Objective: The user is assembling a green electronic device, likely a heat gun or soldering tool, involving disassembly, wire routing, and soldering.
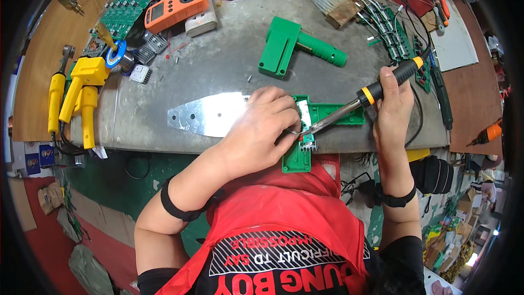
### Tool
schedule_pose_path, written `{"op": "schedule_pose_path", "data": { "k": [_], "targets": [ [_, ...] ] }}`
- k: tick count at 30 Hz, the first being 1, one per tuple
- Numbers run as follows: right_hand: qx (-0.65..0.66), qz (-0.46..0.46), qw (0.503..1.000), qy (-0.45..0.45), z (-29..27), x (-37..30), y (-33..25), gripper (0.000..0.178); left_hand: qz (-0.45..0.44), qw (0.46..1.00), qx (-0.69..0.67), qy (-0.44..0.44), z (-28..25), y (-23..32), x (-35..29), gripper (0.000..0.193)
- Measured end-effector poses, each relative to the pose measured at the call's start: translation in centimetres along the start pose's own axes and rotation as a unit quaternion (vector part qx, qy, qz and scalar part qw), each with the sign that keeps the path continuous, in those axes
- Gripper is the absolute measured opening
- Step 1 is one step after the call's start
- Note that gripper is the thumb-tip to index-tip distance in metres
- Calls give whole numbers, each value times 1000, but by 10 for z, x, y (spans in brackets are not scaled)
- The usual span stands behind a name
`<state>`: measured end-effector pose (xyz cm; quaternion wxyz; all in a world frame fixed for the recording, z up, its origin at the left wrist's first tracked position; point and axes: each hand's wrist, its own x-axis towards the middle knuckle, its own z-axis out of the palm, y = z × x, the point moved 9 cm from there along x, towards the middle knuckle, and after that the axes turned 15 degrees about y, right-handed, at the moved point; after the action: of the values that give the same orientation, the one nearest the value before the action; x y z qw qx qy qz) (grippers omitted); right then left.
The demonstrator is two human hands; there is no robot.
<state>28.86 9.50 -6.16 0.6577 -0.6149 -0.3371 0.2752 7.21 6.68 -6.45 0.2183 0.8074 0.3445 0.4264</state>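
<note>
My right hand (394, 98) grips a soldering iron (376, 92) by its black and yellow handle. The iron's tip reaches down-left onto a small circuit board (308, 141) inside an open green plastic housing half (296, 161) at the table's front edge. Close to that tip, my left hand (267, 123) has thumb and forefinger pinched together on what looks like a thin wire; its exact kind is hard to make out. A shiny tapered metal plate (207, 116) extends left from under this hand. Beyond lies the matching green housing half (281, 49) with its ribbed handle.
At the left lie yellow pistol-shaped tools (87, 84), a solder spool (124, 60) and an orange meter (177, 8). Green circuit boards (123, 11) are stacked at the back left. Wired boards (396, 38) and a cable (420, 109) lie at the right.
</note>
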Motion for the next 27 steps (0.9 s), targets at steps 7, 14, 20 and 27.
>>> {"op": "schedule_pose_path", "data": {
  "k": [7, 14, 20, 27],
  "targets": [
    [-2, -2, 1000, -10, -3, 3, -3, 19, 2, 1000, -8, 6, 1, 1, -2, 14],
    [35, -11, 997, 66, -30, 43, -42, 17, -15, 1000, -12, -6, -8, 8, -2, 18],
    [12, -86, 994, -60, 64, 73, -81, 25, 6, 1000, -30, 8, -5, -9, -1, 20],
    [95, -269, 931, -229, 219, 47, -103, 22, -6, 994, -102, -38, -10, -4, 0, 18]
  ]
}}
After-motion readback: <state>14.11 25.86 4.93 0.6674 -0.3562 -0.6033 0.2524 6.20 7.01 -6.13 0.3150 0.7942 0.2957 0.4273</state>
